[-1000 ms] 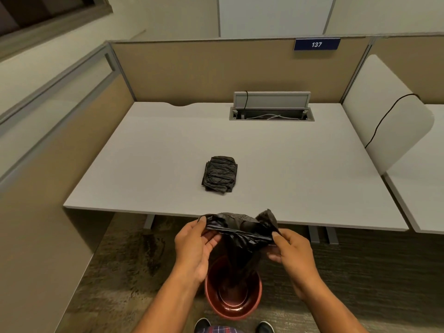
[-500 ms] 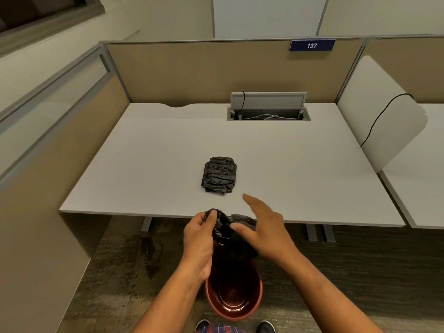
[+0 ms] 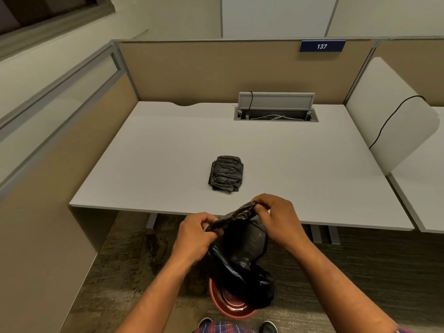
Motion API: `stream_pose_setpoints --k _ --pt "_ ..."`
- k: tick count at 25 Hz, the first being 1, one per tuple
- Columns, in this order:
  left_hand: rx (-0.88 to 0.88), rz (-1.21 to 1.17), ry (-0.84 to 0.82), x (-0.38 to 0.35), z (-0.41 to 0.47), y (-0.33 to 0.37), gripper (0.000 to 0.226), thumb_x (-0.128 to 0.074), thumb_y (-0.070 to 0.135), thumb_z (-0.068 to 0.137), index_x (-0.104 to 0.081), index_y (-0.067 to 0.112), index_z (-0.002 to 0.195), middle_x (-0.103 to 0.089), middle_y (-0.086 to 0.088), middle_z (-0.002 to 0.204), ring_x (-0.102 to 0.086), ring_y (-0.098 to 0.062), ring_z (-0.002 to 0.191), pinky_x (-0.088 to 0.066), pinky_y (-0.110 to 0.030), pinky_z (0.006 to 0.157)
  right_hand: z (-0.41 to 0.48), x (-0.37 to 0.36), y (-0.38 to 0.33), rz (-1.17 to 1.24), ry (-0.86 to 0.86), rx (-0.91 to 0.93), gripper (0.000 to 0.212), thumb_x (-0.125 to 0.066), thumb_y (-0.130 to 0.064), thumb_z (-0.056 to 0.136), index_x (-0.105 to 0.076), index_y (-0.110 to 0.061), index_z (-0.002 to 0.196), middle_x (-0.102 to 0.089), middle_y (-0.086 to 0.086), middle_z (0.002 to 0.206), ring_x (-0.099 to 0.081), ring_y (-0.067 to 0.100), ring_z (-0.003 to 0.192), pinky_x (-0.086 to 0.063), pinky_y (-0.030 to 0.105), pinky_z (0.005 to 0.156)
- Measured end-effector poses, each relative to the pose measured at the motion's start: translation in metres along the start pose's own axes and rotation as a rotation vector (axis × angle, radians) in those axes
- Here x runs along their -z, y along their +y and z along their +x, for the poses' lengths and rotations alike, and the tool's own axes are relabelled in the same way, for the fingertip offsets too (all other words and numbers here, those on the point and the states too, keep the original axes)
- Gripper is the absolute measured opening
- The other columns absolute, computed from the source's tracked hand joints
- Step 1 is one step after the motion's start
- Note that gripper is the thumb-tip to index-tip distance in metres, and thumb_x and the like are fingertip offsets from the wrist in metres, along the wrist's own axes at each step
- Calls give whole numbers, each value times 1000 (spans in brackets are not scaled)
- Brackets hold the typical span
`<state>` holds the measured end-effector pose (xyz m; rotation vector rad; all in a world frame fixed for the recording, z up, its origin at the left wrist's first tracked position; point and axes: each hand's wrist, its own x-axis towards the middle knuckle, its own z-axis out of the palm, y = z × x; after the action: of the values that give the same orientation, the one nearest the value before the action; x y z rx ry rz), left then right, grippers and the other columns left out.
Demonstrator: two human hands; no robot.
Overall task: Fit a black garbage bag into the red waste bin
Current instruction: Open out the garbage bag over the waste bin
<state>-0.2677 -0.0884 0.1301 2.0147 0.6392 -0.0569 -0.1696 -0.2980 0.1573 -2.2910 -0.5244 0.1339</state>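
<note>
1. Partition panels (image 3: 60,145) are bounding the cubicle on the left, with a white desk (image 3: 168,145) standing inside.
2. Left hand (image 3: 194,236) is pinching one end of the black garbage bag's (image 3: 242,246) top edge, fingers clamped tight on the plastic.
3. Bag body is hanging down from both hands, its lower end drooping into the red waste bin (image 3: 230,308) on the carpet, in front of the desk.
4. Folded stack of black bags (image 3: 226,173) is lying on the desk, well apart from the hands.
5. Right hand (image 3: 276,217) is gripping the other end of the edge, slightly higher, fingers closed on it.
6. Sign reading 137 (image 3: 322,46) is sitting on the back partition, far right.
</note>
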Motion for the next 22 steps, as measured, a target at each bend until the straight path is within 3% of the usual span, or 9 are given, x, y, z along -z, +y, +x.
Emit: stream_pose_setpoints --k 4,7,10,12,14,17,19,22 --pt "85 88 97 10 0 -16 38 -69 -2 90 -80 35 89 -78 12 95 -73 -8 92 -65 -35 78 -12 15 27 86 106 -55 17 -60 -17 100 -75 -25 100 -75 -11 91 -66 2 89 -47 19 73" --pt "109 43 171 11 -1 -22 40 -63 -2 92 -76 36 93 -78 10 95 -77 -19 79 -59 -30 63 -24 20 45 95 117 -132 20 -59 -19 100 -68 -35 93 -71 -16 86 -65 0 84 -43 18 66" --pt "54 29 220 6 -1 -19 42 -60 -6 92 -79 27 109 -77 8 104 -73 -17 96 -54 -25 78 -32 19 54 103 91 -200 22 -59 -23 99 -63 -42 89 -70 -16 89 -68 7 88 -43 17 65" --pt "-24 55 198 0 0 -11 42 -60 -7 92 -80 23 115 -76 10 103 -71 -7 95 -52 -18 79 -36 17 53 137 67 -227 18 -62 -32 92 -64 -40 109 -69 -14 113 -66 9 105 -47 19 77" --pt "-140 120 162 -5 0 -2 40 -63 -5 91 -81 23 113 -75 14 99 -69 -1 91 -49 -12 80 -37 13 42 89 48 -147 56 -64 -50 86 -50 -41 139 -55 -16 141 -53 6 126 -45 29 98" --pt "-317 203 107 -13 -1 14 37 -65 -2 88 -83 17 114 -81 6 106 -71 -9 98 -46 -8 86 -32 -6 13 -227 -57 128 81 -58 -70 85 -35 -37 155 -42 -12 158 -38 9 144 -29 43 116" --pt "-407 250 73 -14 -2 21 35 -65 1 88 -83 18 113 -81 5 105 -70 -8 95 -47 -9 84 -25 -22 0 -433 -124 225 68 -54 -61 89 -45 -32 149 -53 -6 151 -44 16 142 -29 50 115" --pt "-433 360 35 -10 1 19 28 -70 9 89 -80 22 112 -76 9 98 -66 -5 88 -51 -18 81 -14 -30 -6 -518 -152 196 25 -49 -33 93 -68 -34 109 -69 -8 104 -61 20 109 -33 46 98"
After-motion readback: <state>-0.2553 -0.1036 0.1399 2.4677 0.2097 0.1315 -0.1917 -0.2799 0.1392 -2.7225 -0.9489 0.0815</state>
